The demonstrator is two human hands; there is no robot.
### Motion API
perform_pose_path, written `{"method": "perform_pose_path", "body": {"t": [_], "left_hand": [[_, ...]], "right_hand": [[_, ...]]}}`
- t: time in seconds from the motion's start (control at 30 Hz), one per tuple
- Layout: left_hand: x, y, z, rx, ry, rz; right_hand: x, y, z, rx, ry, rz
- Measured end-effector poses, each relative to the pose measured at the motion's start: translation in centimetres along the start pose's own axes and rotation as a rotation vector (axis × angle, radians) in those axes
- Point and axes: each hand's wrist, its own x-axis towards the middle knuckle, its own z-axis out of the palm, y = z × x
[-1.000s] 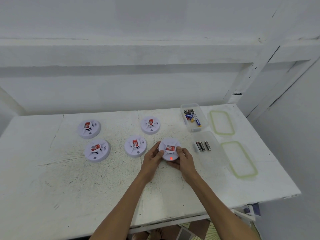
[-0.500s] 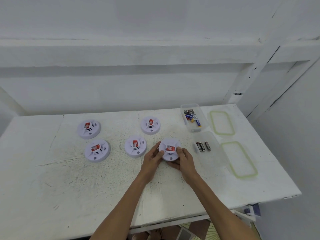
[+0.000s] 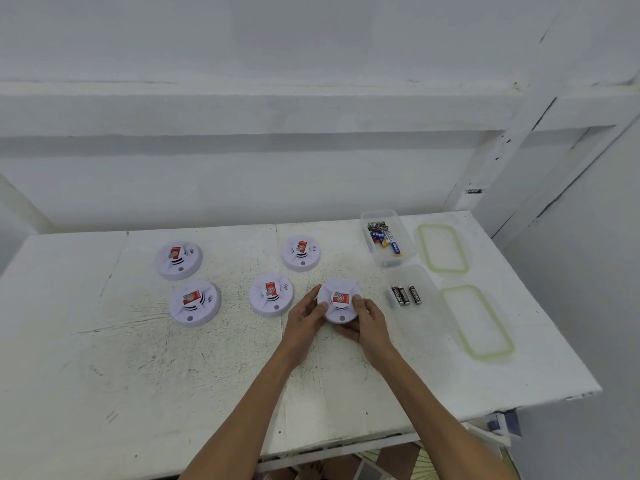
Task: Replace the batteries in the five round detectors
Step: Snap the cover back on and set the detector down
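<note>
Head camera, looking down: a white, scuffed table (image 3: 173,375) runs left to right below a white wall. Two bare forearms reach in from the near edge and converge right of the table's middle. The left hand (image 3: 306,315) cups the left rim of the held detector (image 3: 337,301), fingers curled against its side and thumb up by the rim. The right hand (image 3: 369,322) grips the right and near rim, thumb laid on the top face and fingers wrapped below. Both hands are clamped on this one unit, close together on either side of it. Whether it rests on the table or is raised just off it cannot be told.

To the right lie two clear lids with green seals, the near lid (image 3: 478,322) and the far lid (image 3: 442,248), long axes running near to far. Just left of them stand two clear tubs, the near tub (image 3: 427,308) and the far tub (image 3: 408,252).

The held detector lies flat, face up, its small indicator dot towards the near edge and its red label running roughly left to right. Four other detectors (image 3: 271,294) sit face up to its left, apart from one another.

Three dark batteries (image 3: 403,295) lie side by side in the near tub, pointing near to far. Mixed batteries (image 3: 384,237) are heaped in the far tub.
</note>
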Motion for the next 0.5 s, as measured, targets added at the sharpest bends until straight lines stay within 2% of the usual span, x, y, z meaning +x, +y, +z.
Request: {"method": "perform_pose_path", "body": {"t": [0.17,0.37,0.5], "left_hand": [[0.1,2.8,-0.8,-0.019,0.097,0.034],[0.4,7.9,-5.1,0.035,0.247,0.179],[1.2,9.8,-9.0,0.042,0.36,0.209]], "right_hand": [[0.6,-1.9,1.6,-0.07,-0.055,-0.029],[0.7,-6.2,7.8,-0.318,-0.12,-0.24],[2.3,-7.0,12.6,-0.448,-0.145,-0.24]]}}
